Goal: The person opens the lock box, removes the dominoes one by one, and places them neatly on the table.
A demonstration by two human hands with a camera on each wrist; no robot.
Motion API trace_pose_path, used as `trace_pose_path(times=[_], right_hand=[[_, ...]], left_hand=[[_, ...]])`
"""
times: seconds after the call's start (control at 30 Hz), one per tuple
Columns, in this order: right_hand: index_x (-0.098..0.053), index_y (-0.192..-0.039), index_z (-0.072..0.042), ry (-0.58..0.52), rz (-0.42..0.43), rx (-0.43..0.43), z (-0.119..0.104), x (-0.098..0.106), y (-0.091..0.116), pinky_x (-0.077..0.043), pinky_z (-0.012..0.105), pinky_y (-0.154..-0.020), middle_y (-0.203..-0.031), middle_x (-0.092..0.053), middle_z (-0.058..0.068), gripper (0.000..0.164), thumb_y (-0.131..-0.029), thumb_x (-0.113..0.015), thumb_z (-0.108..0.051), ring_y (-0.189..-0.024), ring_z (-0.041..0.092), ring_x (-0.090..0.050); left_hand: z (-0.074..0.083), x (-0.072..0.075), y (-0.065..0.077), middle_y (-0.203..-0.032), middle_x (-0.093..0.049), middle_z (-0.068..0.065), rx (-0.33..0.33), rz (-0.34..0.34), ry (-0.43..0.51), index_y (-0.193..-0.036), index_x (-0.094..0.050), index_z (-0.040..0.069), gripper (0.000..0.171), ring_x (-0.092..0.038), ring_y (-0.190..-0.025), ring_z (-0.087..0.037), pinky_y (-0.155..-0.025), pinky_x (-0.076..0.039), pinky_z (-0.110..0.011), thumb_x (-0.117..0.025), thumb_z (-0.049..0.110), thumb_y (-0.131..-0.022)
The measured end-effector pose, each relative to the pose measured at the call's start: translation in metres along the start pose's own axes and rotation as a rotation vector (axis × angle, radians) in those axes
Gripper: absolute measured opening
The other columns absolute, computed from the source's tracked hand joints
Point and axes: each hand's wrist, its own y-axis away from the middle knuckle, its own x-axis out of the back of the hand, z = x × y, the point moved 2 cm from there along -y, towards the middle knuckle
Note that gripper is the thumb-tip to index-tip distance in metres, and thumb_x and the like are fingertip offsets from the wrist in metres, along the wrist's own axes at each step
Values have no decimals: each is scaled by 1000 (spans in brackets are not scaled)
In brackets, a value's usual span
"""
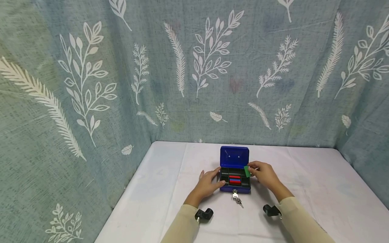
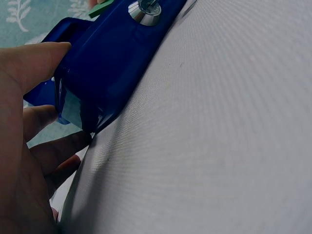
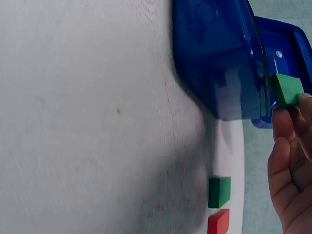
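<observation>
A blue cash box [image 1: 226, 190] stands on the table with its lid [image 1: 234, 152] raised. Inside it sits a black compartment tray [image 1: 232, 171], where red blocks [image 1: 235, 177] and a blue strip show in the middle. Spread along the box's left side, the left hand [image 1: 208, 184] rests its fingertips on the wall, thumb at the top edge. Between thumb and fingertips the right hand [image 1: 264, 172] pinches a small green block [image 3: 286, 90] at the box's right rim. Part of the right hand falls outside the right wrist view.
Keys [image 1: 238, 200] hang from the lock at the box's front. Low in the right wrist view, another green block [image 3: 219, 192] and a red block [image 3: 218, 222] lie on the white-covered table [image 1: 170, 216]. A patterned curtain [image 1: 182, 111] surrounds the table.
</observation>
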Motion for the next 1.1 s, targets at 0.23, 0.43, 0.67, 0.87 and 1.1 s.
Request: trace_pose_path(times=[0.23,0.43,0.67,0.87,1.1], right_hand=[[-68,-115,-2,26,13,13,6,6,3,-52,32,-62,-93,-70,4,25,-94,-64,-16,-75,16,-66],[-67,-116,0,28,16,0,10,11,6,-52,33,-65,-96,-71,6,27,-95,-63,-16,-77,17,-67],[-68,-114,-1,30,25,-12,18,18,9,-52,32,-61,-94,-70,6,25,-94,-64,-15,-77,17,-66],[-67,-117,-3,68,18,-34,24,25,11,-54,39,-69,-98,-70,5,27,-95,-63,-18,-85,22,-65],[-68,-116,-2,84,29,-32,27,32,16,-53,41,-74,-94,-69,5,27,-94,-64,-18,-87,24,-66]], left_hand=[[0,0,0,-139,-55,-4,-29,11,5,-148,-44,18,70,-47,-129,-25,-115,-7,-56,-61,50,-89],[0,0,0,-140,-54,-4,-25,7,-4,-148,-44,18,70,-47,-129,-25,-114,-7,-56,-60,50,-88],[-1,-1,-1,-140,-54,-3,-23,5,-7,-148,-44,18,71,-47,-130,-25,-114,-7,-56,-60,51,-88],[-1,-1,-2,-139,-54,-2,-28,11,-2,-148,-44,18,70,-48,-129,-24,-114,-6,-56,-60,51,-88],[-1,-1,-1,-139,-55,-3,-26,9,-9,-148,-44,18,70,-48,-128,-24,-114,-7,-57,-60,52,-89]])
